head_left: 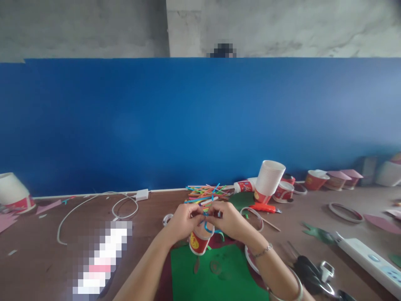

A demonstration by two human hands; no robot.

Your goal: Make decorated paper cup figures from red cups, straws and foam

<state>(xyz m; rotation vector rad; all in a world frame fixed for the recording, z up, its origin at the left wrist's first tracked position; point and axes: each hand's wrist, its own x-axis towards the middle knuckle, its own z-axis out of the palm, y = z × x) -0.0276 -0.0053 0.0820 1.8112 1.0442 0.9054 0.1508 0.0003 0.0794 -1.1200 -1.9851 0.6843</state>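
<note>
A red-and-white paper cup (199, 244) with a yellow emblem stands on a green sheet (188, 276), slightly tilted. Over its top, my left hand (187, 218) and my right hand (223, 217) meet with fingertips pinched. Between them runs a thin blue strip (208, 228), bent in a curve against the cup's pinkish top. Whether it is a straw or a paper strip I cannot tell. My fingers hide part of the strip and the cup's far rim.
Behind my hands lies a pile of colourful straws (203, 192). Stacked cups (270, 179), an orange-red cutter (263, 207) and a tape ring (253, 217) are to the right, with black scissors (308, 271) and a white power strip (369, 259). A blue partition (188, 125) rises behind.
</note>
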